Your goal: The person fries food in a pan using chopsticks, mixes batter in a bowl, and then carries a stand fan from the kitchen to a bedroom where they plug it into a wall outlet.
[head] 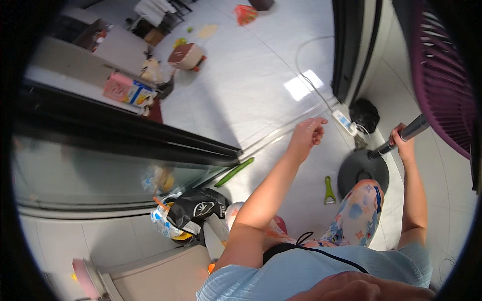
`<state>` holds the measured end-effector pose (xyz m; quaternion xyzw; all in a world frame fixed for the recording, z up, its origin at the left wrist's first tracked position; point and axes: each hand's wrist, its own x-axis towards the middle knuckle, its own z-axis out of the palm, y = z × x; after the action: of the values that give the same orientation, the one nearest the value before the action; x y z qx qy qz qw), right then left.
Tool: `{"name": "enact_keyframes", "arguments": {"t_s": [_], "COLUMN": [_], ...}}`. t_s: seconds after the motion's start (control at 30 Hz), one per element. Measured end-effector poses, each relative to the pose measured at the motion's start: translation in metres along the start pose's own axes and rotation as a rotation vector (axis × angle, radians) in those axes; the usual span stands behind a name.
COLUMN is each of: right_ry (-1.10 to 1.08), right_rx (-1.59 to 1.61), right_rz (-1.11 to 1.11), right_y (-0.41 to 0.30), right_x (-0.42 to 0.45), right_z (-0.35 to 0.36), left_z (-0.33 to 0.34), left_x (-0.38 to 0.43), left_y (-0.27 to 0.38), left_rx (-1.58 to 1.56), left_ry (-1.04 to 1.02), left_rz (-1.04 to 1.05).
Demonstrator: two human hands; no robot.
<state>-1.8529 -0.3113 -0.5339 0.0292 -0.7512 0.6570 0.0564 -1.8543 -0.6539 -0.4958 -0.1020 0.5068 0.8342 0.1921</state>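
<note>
My right hand point(402, 139) grips the grey pole point(414, 128) of a standing fan, between its round dark base point(361, 171) and its purple grille point(444, 75). Over the floor by the door track, my left hand point(309, 136) is raised with its fingers partly curled; whether something small is in it cannot be told. A green peeler point(329, 191) lies on the tiles left of the fan base. One long green cucumber point(234, 172) rests on the floor beside the end of the glass door.
A white power strip point(344, 122) with its cable lies at the door track point(271, 135), by a black plastic bag point(364, 115). Black and blue-white bags point(199, 207) stand at the left. Beyond the door are a lidded ribbed stool point(186, 56), cartons point(126, 89) and a red bag point(245, 15).
</note>
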Motion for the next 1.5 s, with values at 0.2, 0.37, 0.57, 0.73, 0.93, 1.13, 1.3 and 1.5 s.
{"name": "enact_keyframes", "arguments": {"t_s": [0.2, 0.37, 0.57, 0.73, 0.93, 1.13, 1.3, 1.5], "right_ry": [-0.011, 0.058, -0.153, 0.109, 0.075, -0.001, -0.147, -0.166], "right_rx": [-0.269, -0.684, -0.538, -0.587, -0.679, -0.547, -0.444, -0.172], "right_rz": [0.011, -0.683, 0.105, -0.142, -0.299, -0.376, -0.419, -0.727], "right_y": [-0.027, -0.037, -0.067, -0.070, -0.082, -0.065, -0.058, -0.039], "right_x": [0.007, 0.013, 0.019, 0.024, 0.005, -0.020, -0.023, -0.022], "right_z": [0.030, 0.056, 0.095, 0.114, 0.130, 0.140, 0.137, 0.081], "left_z": [0.008, 0.016, 0.014, 0.051, 0.062, 0.098, 0.093, 0.071], "left_x": [-0.005, 0.005, 0.039, 0.030, 0.047, 0.075, 0.060, 0.032], "left_y": [0.039, 0.059, 0.066, 0.116, 0.122, 0.126, 0.131, 0.130], "left_rx": [0.091, 0.163, 0.095, 0.346, 0.288, 0.201, 0.272, 0.233], "left_ry": [0.063, 0.043, 0.064, 0.031, -0.078, -0.030, 0.034, 0.076], "left_rz": [0.081, 0.249, 0.252, 0.374, 0.390, 0.300, 0.305, 0.297]}}
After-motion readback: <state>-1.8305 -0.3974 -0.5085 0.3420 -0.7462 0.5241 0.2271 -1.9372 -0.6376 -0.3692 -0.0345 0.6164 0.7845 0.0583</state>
